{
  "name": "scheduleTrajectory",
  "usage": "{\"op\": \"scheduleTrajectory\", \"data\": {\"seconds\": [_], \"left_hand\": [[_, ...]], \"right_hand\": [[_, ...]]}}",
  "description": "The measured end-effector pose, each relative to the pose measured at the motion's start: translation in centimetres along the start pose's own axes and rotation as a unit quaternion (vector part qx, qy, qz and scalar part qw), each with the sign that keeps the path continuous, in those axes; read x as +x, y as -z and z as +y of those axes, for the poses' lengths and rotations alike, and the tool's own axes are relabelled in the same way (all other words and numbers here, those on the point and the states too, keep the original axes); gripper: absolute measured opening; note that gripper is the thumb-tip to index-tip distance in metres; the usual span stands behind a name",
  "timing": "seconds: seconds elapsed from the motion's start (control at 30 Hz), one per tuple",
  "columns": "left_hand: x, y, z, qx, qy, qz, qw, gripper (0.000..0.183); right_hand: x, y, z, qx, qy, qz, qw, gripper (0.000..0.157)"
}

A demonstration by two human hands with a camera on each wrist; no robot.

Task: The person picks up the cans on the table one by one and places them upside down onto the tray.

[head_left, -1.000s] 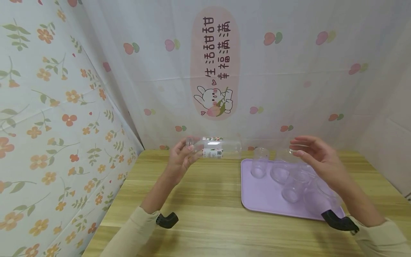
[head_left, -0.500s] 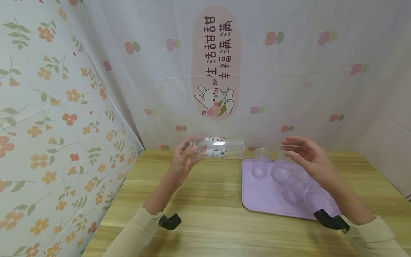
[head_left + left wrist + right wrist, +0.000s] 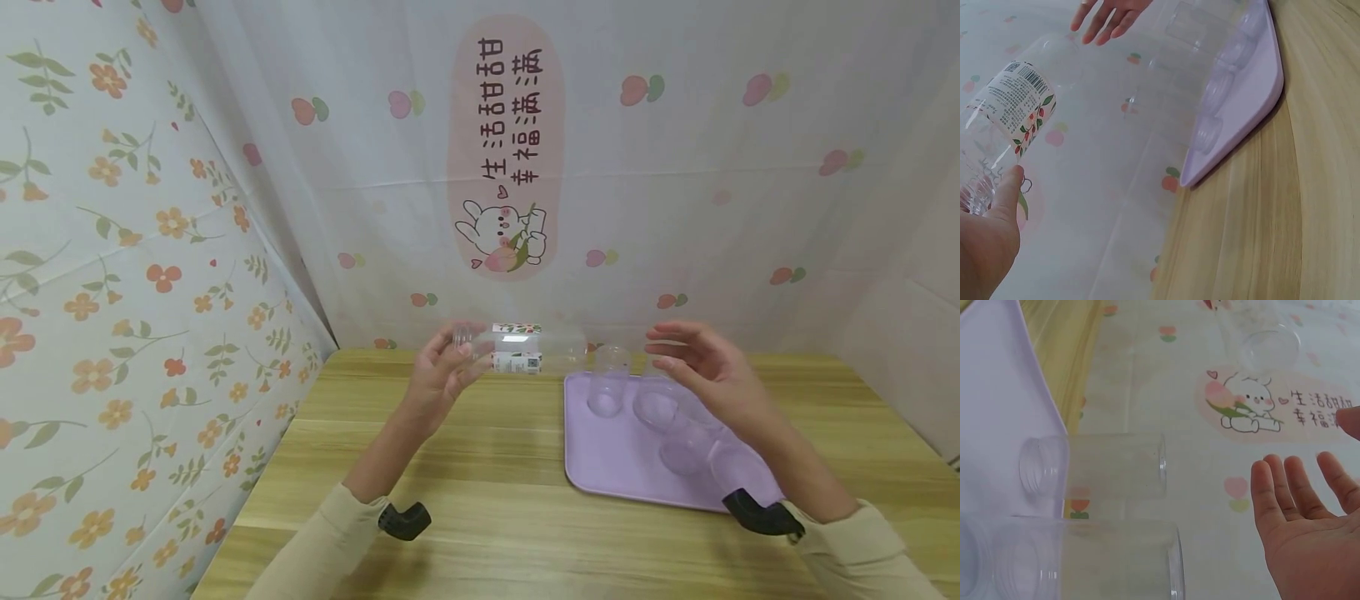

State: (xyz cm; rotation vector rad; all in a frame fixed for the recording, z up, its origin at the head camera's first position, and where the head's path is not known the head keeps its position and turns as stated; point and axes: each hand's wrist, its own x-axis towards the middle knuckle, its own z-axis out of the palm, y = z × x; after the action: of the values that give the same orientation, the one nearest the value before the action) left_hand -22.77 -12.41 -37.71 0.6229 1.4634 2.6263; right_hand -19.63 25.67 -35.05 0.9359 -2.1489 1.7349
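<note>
My left hand (image 3: 441, 371) grips a clear bottle (image 3: 517, 350) by its neck, above the table. The bottle lies on its side in the air, its base pointing right; a white label with red and green print (image 3: 1019, 103) wraps round its middle. My right hand (image 3: 712, 371) holds nothing and hovers over the back of the tray, fingers apart and pointing left, a gap away from the bottle's base. In the right wrist view its palm (image 3: 1313, 544) shows bare. Several clear glasses stand upright on the tray, a tall one (image 3: 606, 392) nearest the bottle.
The lilac tray (image 3: 600, 471) sits on the right of the wooden table (image 3: 480, 517). My right hand and forearm cover some of the glasses in the head view. A printed white curtain (image 3: 637, 208) hangs behind the table, a floral one (image 3: 150, 333) on the left.
The left hand has carried the bottle slightly to the right. The right hand has moved left over the tray, so the gap between it and the bottle is smaller.
</note>
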Motion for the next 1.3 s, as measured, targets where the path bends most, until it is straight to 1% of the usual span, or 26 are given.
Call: {"op": "scheduleTrajectory", "data": {"seconds": [0.17,0.43,0.77,1.0,1.3], "left_hand": [[0.0,-0.3,-0.2,-0.001,0.0,0.006,1.0,0.035],[0.0,-0.4,-0.7,-0.004,0.006,0.0,1.0,0.037],[0.0,-0.6,-0.9,-0.005,0.004,0.003,1.0,0.041],[0.0,-0.6,-1.2,-0.002,0.0,-0.001,1.0,0.04],[-0.1,-0.8,-1.2,-0.007,-0.005,0.0,1.0,0.039]], "right_hand": [[0.1,-0.2,0.3,0.011,0.003,-0.008,1.0,0.045],[0.2,-0.6,0.4,0.012,-0.009,-0.019,1.0,0.045],[0.5,-1.3,1.0,0.019,0.002,-0.016,1.0,0.046],[0.7,-1.8,0.8,0.027,-0.006,-0.018,0.999,0.047],[1.0,-2.6,0.9,0.019,-0.013,-0.018,1.0,0.048]]}}
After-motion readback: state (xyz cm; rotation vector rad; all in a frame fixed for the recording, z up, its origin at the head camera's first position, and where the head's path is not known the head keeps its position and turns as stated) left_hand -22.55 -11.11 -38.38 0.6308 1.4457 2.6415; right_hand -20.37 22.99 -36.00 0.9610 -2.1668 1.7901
